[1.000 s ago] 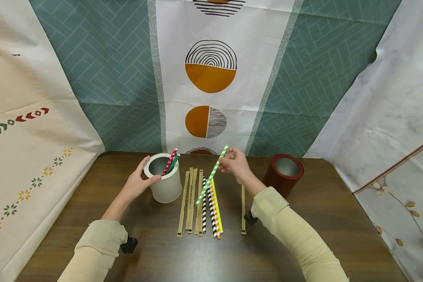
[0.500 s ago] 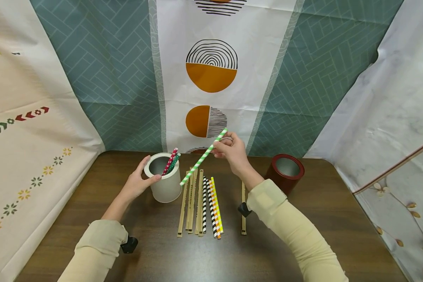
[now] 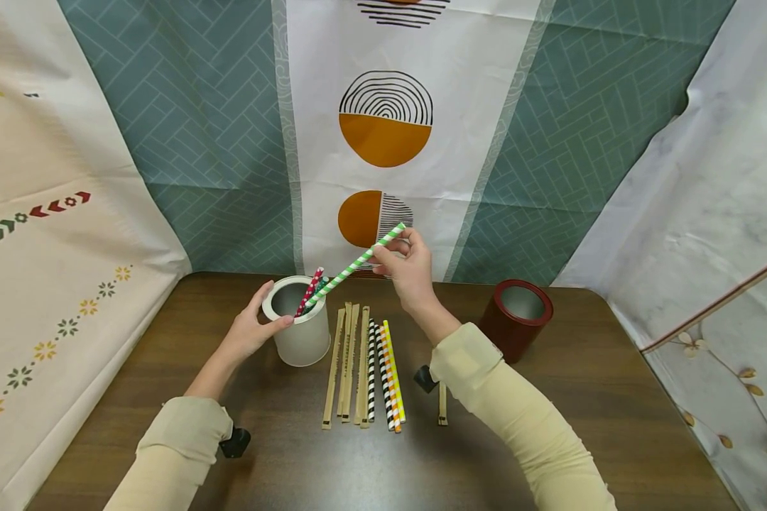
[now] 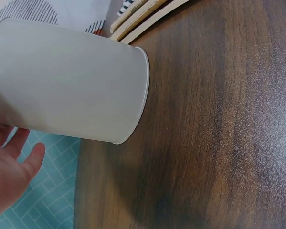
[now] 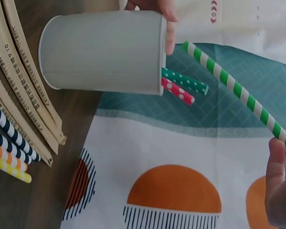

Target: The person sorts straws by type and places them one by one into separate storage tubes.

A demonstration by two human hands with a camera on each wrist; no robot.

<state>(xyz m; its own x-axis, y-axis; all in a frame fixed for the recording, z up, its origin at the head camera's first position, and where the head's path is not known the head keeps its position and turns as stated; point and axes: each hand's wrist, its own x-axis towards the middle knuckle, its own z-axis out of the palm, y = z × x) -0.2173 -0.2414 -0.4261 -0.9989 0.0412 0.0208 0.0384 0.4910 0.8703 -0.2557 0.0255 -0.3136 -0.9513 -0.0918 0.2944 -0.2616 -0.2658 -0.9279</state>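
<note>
My left hand (image 3: 248, 332) holds the off-white can (image 3: 302, 344) by its rim, thumb at the near side and fingers round the far left. Inside the can lean a red polka-dot straw (image 5: 178, 91) and a green polka-dot straw (image 5: 193, 82), their tops sticking out. Between thumb and fingers, my right hand (image 3: 409, 273) pinches a green-and-white striped paper straw (image 3: 358, 262) near its upper end. That straw slants down to the left. In the right wrist view its lower end hangs in the air just beyond the can's rim, apart from it.
Right of the can lie several paper-wrapped straws (image 3: 346, 362), then black-striped (image 3: 371, 376), orange-striped (image 3: 393, 394) and yellow (image 3: 393, 362) straws. Another wrapped straw (image 3: 443, 408) lies partly under the right forearm. A dark red can (image 3: 514, 326) stands at the right. Patterned cloth hangs behind the table.
My right hand has moved left and up with the striped straw, which now tilts flatter; its lower end has come over the off-white can. My left hand and the can stay put.
</note>
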